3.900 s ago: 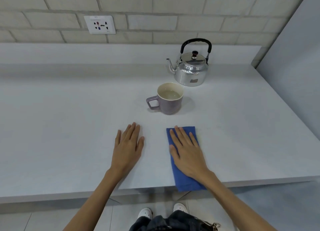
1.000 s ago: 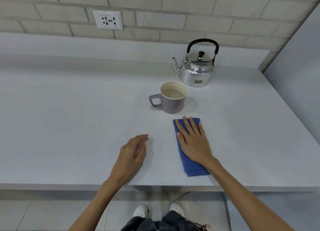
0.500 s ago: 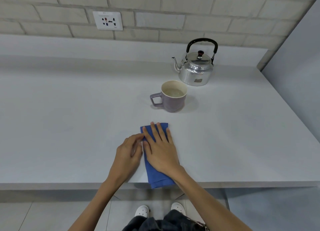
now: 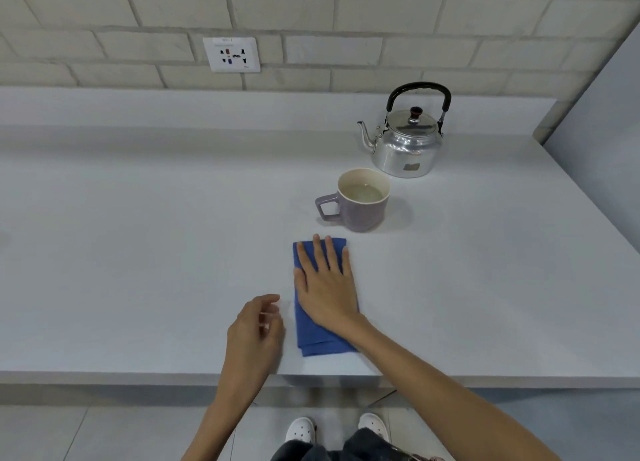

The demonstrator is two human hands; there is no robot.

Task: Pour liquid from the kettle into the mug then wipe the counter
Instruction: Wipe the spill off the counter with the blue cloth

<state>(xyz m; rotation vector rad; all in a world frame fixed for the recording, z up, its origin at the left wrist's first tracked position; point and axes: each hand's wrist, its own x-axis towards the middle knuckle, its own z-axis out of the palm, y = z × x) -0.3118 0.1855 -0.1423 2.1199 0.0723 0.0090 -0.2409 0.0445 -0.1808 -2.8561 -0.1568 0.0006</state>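
1. Mug: purple, faceted body, cream inside, squared handle pointing left; holds pale, slightly cloudy liquid close to the rim. Stands upright on the counter.
2. Kettle: just behind the mug and a bit right, apart from it. Shiny metal, round body, lid on with dark knob, black arched handle upright, thin spout aimed left. Contents not visible.
3. Cloth: blue, folded into a long rectangle, soft weave, lying flat just in front of the mug, not touching it.
4. Right hand: flat on the cloth, fingers spread, palm pressing down, not gripping.
5. Left hand: front-left of the mug, just beside the cloth's left edge, fingers loosely curled, holding nothing.
6. Counter: smooth matte light grey; pale brick wall behind the kettle.
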